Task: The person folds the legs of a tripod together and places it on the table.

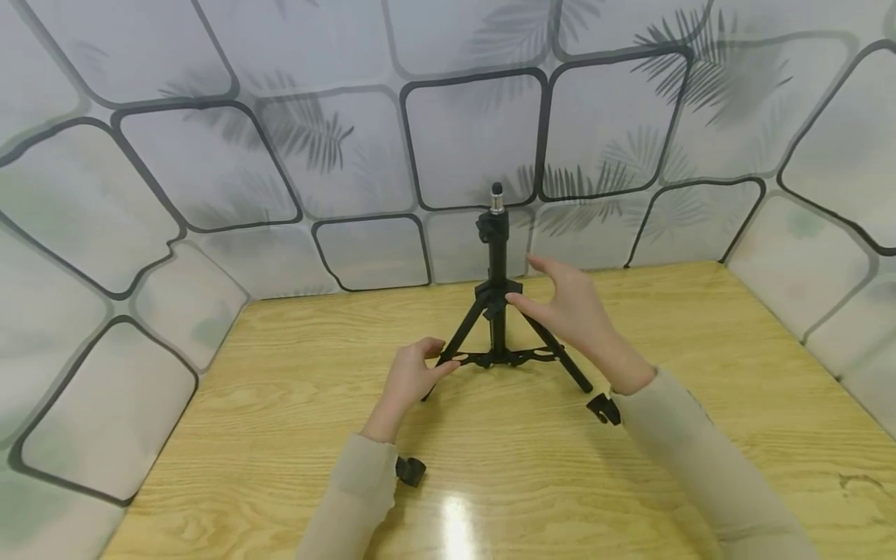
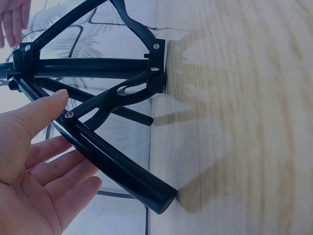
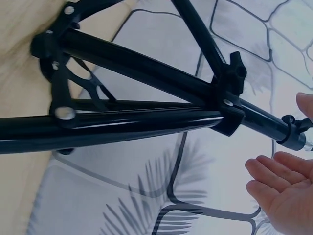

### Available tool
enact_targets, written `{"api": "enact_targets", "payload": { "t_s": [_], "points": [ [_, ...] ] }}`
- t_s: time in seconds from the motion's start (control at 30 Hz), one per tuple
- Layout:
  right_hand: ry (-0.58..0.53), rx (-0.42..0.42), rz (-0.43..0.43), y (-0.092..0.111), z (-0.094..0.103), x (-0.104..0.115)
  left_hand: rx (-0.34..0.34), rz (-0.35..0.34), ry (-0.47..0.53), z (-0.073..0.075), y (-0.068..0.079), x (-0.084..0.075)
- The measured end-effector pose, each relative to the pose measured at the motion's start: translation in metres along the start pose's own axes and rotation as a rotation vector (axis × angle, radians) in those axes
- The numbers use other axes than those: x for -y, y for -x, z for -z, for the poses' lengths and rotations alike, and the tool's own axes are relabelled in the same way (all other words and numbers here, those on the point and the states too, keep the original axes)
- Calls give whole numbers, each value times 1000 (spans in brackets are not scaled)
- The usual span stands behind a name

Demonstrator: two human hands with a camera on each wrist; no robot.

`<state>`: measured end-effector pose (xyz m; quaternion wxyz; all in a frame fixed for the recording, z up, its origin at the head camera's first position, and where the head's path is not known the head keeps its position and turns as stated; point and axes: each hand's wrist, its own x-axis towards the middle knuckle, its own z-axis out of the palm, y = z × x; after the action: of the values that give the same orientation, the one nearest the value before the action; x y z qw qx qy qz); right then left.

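A black tripod stand [image 1: 498, 260] stands upright on the table with its legs spread and a silver stud with a dark tip on top. My left hand [image 1: 409, 377] is at its left leg [image 2: 122, 164], thumb in front and relaxed fingers behind, the leg passing between them. In the left wrist view the thumb tip overlaps the leg near the brace joint. My right hand [image 1: 570, 303] is beside the centre column, thumb and fingers spread apart, with nothing between them. The right wrist view shows the right hand [image 3: 286, 188] close to the upper column, palm facing it.
Two small black pieces, one near the left sleeve [image 1: 411, 471] and one by the right cuff [image 1: 604, 409], lie on the wooden table [image 1: 280, 435]. A patterned cloth backdrop [image 1: 350, 155] rises behind the table and along both sides.
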<state>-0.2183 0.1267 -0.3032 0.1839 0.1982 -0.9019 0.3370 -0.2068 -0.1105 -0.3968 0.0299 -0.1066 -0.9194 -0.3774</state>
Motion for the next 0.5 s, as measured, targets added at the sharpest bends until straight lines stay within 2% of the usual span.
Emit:
{"api": "enact_targets", "payload": {
  "t_s": [0.33, 0.5],
  "points": [
    [-56, -66, 35, -13, 6, 9, 4, -3, -6, -4, -3, 2],
    [-98, -79, 27, -18, 8, 13, 4, -18, -12, -5, -3, 0]
  ]
}}
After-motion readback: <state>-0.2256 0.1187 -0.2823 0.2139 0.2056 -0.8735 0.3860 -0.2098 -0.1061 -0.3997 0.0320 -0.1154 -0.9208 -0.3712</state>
